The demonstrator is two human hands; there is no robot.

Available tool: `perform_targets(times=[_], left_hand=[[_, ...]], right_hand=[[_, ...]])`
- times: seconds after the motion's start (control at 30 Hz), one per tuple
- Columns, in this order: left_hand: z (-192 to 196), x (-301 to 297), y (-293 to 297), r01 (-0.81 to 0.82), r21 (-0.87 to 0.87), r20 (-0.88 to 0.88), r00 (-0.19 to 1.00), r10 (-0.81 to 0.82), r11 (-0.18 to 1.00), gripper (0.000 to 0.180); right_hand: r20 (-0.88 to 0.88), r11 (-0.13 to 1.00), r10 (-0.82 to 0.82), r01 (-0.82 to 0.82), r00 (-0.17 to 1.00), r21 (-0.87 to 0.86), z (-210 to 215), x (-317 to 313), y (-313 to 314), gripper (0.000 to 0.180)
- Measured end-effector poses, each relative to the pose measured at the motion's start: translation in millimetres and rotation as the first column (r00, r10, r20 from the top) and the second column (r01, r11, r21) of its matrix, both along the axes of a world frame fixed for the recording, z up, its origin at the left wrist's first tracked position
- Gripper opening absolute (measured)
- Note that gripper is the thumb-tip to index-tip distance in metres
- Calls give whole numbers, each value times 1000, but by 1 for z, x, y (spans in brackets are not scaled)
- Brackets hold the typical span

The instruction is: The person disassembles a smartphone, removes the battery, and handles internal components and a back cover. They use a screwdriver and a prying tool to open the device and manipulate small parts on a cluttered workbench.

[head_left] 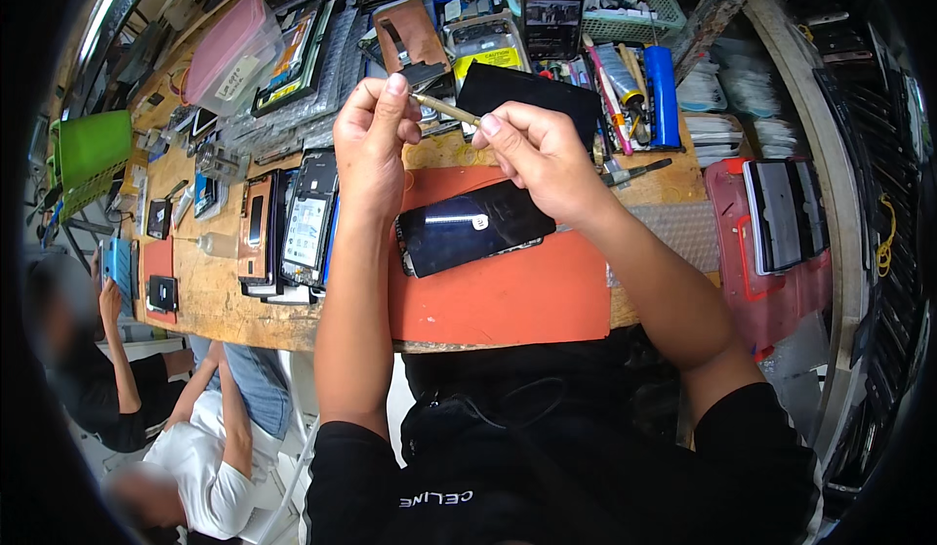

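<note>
Nearest to you is your black shirt (566,447), just before the near edge of the wooden table (210,309). An orange mat (498,306) lies along the middle of that edge. On the mat, toward its far edge, is a dark phone screen (459,238), set on a slant, with a small white patch on its face and grey parts poking out under its near side.

Above the mat's far edge, you have both hands up. Your left hand (379,125) pinches the left end of a thin tan stick (447,108) with thumb and fingers. Your right hand (532,150) pinches the stick's right end the same way. I can't tell what the stick is for sure.

Left of the mat, near the table's near edge, are a copper-coloured phone (257,228) and an opened phone (310,218), side by side. Off the table's right edge sits a red plastic box (747,301). Off its near left corner are 2 people, 1 in a white shirt (210,452) and 1 in dark clothes.

Past your hands, a flat black panel (532,96) leans on the clutter. To its right, by the table's right edge, is a blue tube (663,96). Toward the far edge, a phone with a lit screen (553,8) stands up in front of a green basket (639,28). At the far left is a clear box with a pink lid (229,52).
</note>
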State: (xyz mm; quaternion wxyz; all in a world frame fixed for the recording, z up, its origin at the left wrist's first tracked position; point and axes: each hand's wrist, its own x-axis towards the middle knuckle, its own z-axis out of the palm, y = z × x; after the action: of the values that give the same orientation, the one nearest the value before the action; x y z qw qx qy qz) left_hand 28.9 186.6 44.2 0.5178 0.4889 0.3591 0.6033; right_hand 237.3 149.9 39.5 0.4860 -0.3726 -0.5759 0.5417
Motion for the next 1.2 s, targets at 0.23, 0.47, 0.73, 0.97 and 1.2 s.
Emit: perform_targets(times=[0.23,0.47,0.73,0.97,1.2], left_hand=[[4,3,-3,-81,55,-47,995,83,995,32],[2,-1,0,-27,38,-78,996,30,999,27],[-1,-1,0,-18,42,-71,997,21,999,28],[4,2,-2,-39,-1,-95,995,38,999,31],[4,4,-3,-80,46,-156,984,87,996,36]], right_hand=[[-8,997,50,-50,999,-55,3,1,-1,33],[0,1000,26,-26,1000,-12,1,2,0,35],[33,1000,-2,2,999,-18,-2,1,3,39],[10,999,13,-13,1000,-35,1,2,2,41],[36,998,47,-46,998,-46,2,3,1,36]])
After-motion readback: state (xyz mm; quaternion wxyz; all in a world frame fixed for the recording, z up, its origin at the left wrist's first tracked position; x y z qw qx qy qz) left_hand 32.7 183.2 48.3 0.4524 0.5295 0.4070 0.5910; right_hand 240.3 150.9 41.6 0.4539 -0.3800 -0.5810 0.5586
